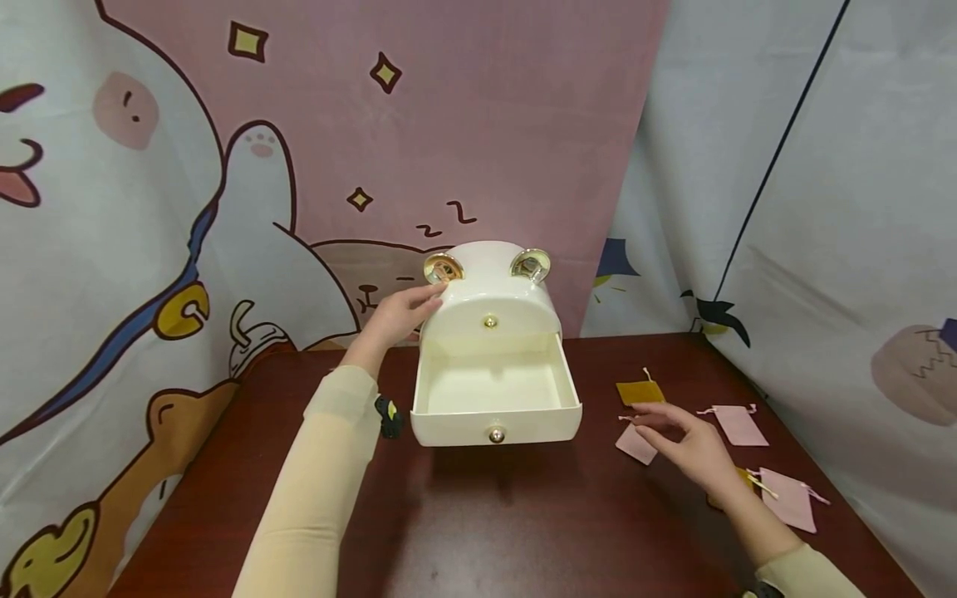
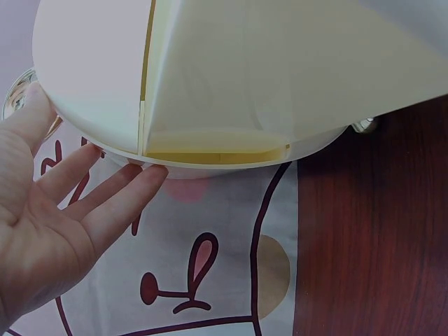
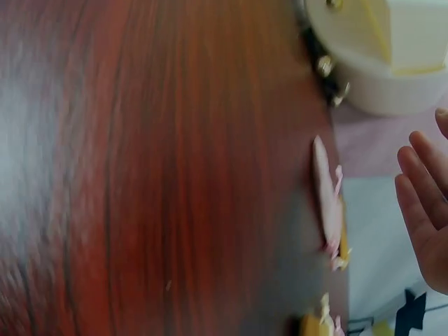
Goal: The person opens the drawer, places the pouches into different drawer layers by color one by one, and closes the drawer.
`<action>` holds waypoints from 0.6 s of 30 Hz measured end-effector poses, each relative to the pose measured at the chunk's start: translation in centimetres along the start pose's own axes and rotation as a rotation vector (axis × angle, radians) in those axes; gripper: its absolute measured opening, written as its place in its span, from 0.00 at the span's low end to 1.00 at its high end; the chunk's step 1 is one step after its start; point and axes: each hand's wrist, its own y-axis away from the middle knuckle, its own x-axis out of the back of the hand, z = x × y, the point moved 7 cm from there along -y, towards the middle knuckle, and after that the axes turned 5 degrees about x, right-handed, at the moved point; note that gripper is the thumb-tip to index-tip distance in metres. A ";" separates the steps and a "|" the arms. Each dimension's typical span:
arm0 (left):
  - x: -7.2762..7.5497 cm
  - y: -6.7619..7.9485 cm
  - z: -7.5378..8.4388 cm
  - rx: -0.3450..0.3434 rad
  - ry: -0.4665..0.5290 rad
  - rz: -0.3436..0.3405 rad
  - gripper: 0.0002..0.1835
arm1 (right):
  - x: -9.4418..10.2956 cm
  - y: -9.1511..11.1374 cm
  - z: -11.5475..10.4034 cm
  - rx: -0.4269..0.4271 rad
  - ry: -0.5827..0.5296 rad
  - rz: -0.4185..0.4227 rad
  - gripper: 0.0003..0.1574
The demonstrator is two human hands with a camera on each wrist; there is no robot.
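Observation:
A cream storage box [image 1: 489,303] with shiny gold ears stands mid-table, its lower drawer [image 1: 456,429] pulled out and bare inside. My left hand [image 1: 399,318] rests at the box's left side near an ear; in the left wrist view its extended fingers [image 2: 122,210] lie along the curved edge. My right hand [image 1: 691,448] hovers over the pouches at the right, fingers loosely bent and holding nothing. Just beyond its fingertips lie a mustard drawstring pouch [image 1: 637,393] and a small pink pouch [image 1: 634,446]. In the right wrist view the right hand [image 3: 428,210] appears with its fingers extended.
Another pink pouch [image 1: 740,425] lies right of my right hand. Nearer the front are a larger pink pouch [image 1: 791,501] and a mustard one [image 1: 715,502] partly behind my wrist. Printed cloth [image 1: 486,124] hangs behind the dark wooden table [image 1: 463,531].

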 end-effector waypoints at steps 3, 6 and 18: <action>0.0 -0.1 -0.1 0.000 -0.003 0.001 0.26 | 0.2 0.0 1.2 -0.032 0.055 -0.013 0.23; 0.0 0.0 -0.1 0.003 -0.001 0.000 0.26 | 0.3 -0.1 2.3 -0.084 0.072 -0.039 0.25; 0.0 0.1 0.1 0.004 0.013 -0.006 0.26 | 0.0 -0.5 5.8 -0.106 0.143 -0.098 0.31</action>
